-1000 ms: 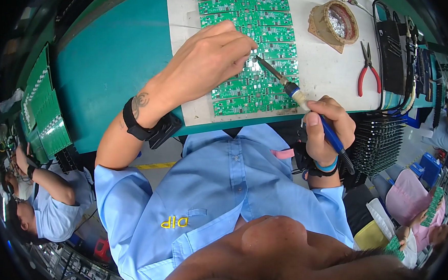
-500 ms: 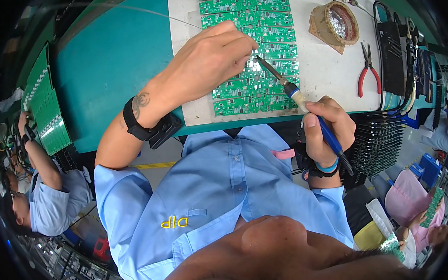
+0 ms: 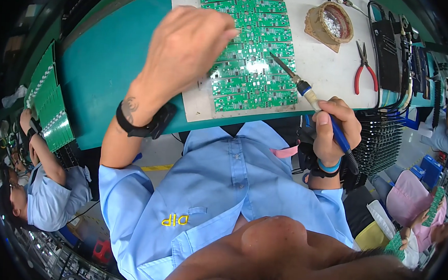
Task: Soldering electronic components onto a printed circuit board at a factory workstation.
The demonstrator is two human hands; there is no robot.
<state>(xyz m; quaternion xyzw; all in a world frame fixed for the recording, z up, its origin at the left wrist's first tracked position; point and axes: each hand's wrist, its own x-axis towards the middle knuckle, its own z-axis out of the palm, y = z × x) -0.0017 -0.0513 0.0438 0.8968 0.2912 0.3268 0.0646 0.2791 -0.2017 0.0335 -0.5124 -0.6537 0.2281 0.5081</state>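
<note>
My right hand (image 3: 336, 130) is wrapped round the blue handle of a soldering iron (image 3: 309, 95). The iron's dark tip points up and left over a panel of green circuit boards (image 3: 258, 83), a little right of its middle. Whether the tip touches a board I cannot tell. Over the panel's left edge is my left hand (image 3: 188, 48), its fingers curled closed with the back of the hand turned up. What it holds, if anything, is hidden by the hand. The panel lies on a pale sheet (image 3: 315, 68), which covers part of the green bench mat (image 3: 105, 71).
Right of the panel stands a round tan pot (image 3: 334, 22) with shiny bits inside. Red-handled pliers (image 3: 365, 71) lie beside it, near a black tool holder (image 3: 388, 55) and cables. A rack of boards (image 3: 380, 144) stands below the bench's right end. Co-workers (image 3: 56, 191) sit on both sides.
My left hand has moved left and up, away from the iron's tip. The iron has shifted slightly right. A thin wire seen by the left hand before no longer shows.
</note>
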